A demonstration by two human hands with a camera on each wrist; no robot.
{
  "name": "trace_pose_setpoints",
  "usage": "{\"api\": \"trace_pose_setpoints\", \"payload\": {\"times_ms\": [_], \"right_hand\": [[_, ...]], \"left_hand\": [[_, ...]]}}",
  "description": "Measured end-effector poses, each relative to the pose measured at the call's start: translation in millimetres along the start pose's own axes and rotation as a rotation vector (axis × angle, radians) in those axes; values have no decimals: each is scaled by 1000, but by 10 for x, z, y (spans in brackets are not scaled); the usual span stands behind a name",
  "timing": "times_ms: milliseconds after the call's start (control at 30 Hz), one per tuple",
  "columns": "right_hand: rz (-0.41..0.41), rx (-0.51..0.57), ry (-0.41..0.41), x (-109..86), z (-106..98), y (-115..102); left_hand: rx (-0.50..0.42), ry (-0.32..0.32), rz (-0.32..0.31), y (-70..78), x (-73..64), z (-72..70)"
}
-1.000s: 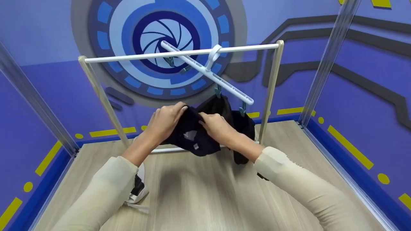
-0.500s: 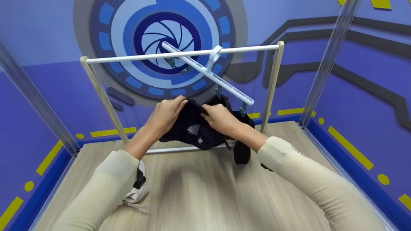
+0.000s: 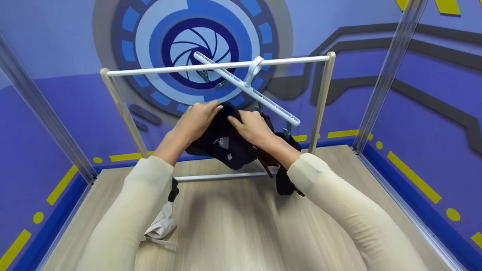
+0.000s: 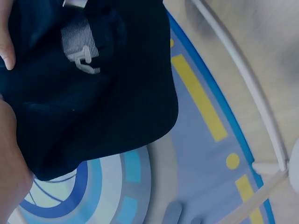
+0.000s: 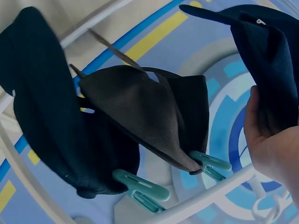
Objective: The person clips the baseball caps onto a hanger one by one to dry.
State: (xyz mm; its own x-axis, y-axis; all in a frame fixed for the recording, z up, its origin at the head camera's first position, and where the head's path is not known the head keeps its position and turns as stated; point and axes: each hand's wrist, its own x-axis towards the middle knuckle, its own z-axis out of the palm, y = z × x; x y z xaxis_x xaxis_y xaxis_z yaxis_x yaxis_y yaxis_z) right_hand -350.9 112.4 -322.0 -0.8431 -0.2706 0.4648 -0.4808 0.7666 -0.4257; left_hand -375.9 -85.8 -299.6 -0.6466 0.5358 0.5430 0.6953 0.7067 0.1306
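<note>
Between my hands is a dark navy cap (image 3: 239, 152) with a pale embroidered emblem on its front, hanging brim down in front of the rack. My left hand (image 3: 197, 119) grips its upper left edge. With thumb and fingers, my right hand (image 3: 254, 127) pinches the upper right edge. To the right, a white hanger (image 3: 271, 104) hooks over the rail and slants toward me. Two more dark caps hang from its near end: a black one (image 5: 51, 112) and a grey-brown one (image 5: 135, 107), each held by a green clip (image 5: 142, 185). Two clips (image 3: 203, 75) hang bare at the far end.
The rack has a white top rail (image 3: 169, 69), wooden side posts (image 3: 322, 101) and a low white bar (image 3: 222, 176). A whitish fabric piece with a strap (image 3: 163, 224) lies on the wood-grain surface, partly behind my left sleeve. Patterned blue panels stand around.
Both hands have lifted the navy cap higher, toward the hanger's level. The right hand has shifted slightly left, and the view has tilted a little upward. The hanger stays in place.
</note>
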Motion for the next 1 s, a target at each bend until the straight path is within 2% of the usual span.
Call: {"api": "trace_pose_setpoints", "payload": {"times_ms": [133, 233, 400, 467, 567, 633, 700, 800, 867, 1000], "right_hand": [[47, 21, 17, 113, -23, -33], [81, 23, 32, 187, -38, -50], [139, -10, 41, 266, -39, -79], [171, -38, 46, 285, -17, -94], [227, -75, 40, 298, 41, -112], [257, -89, 27, 301, 85, -119], [274, -86, 22, 310, 123, -116], [286, -76, 27, 325, 168, -86], [296, -65, 25, 329, 193, -54], [312, -62, 2, 308, 235, 5]], "left_hand": [[-14, -16, 5, -47, 96, -50], [-32, -23, -22, -86, 124, -34], [-17, -60, -123, -115, 151, 58], [-48, -66, -160, -109, 192, 100], [-193, -24, -223, -76, 285, 169], [-289, 43, -266, -48, 362, 216], [-336, 106, -318, -16, 445, 252], [-309, 160, -381, 6, 572, 296], [-290, 164, -407, 12, 642, 317], [-308, 175, -400, -11, 712, 335]]}}
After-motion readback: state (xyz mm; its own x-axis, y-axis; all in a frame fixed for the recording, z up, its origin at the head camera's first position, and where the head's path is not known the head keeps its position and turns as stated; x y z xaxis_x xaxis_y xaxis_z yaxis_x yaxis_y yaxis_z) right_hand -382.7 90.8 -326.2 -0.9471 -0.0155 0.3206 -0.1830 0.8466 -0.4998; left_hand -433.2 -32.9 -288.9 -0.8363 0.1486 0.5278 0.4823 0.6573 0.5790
